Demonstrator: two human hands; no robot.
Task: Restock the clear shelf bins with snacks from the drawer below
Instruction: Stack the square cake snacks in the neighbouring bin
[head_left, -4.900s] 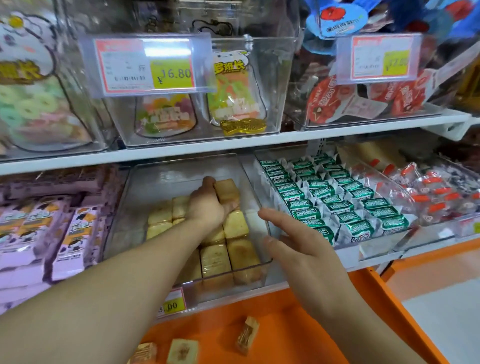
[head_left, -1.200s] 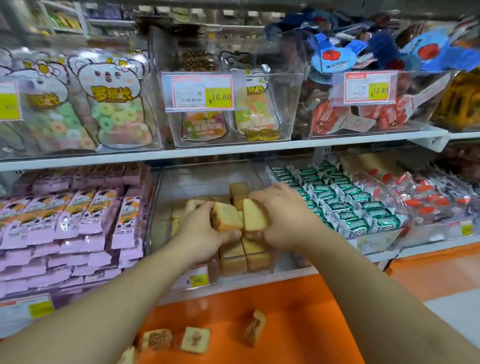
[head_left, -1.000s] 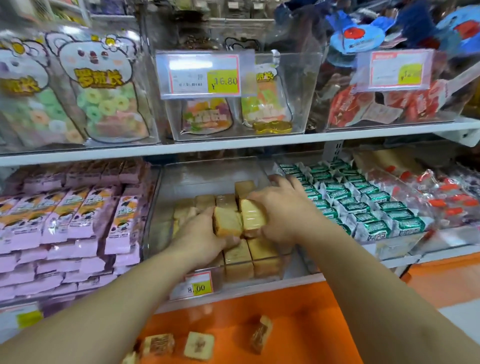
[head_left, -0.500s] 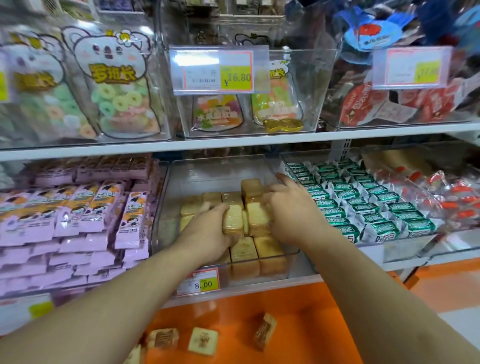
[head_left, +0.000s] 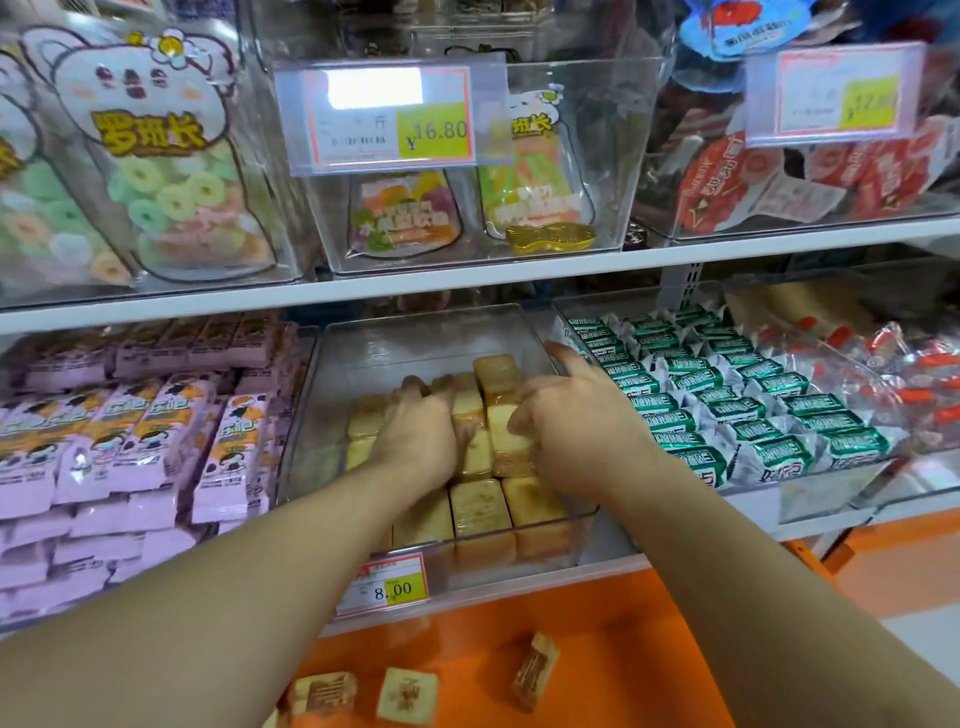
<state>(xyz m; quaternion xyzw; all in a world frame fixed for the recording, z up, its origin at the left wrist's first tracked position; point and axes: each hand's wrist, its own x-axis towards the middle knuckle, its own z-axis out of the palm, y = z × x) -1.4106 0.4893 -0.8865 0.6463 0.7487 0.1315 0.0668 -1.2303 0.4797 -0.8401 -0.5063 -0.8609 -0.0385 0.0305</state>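
Both hands (head_left: 498, 431) have pushed the cakes (head_left: 506, 439) deeper into the bin (head_left: 332, 395)

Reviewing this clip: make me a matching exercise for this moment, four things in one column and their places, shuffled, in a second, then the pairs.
Things:
1. pink packets
2. green packets
3. loose cake squares
4. gold fish-shaped packet

Places:
A. upper shelf bin behind the 16.80 tag
B. orange drawer below
C. bin right of the hands
D. bin left of the hands

Pairs: 1-D, 2-C, 3-B, 4-A
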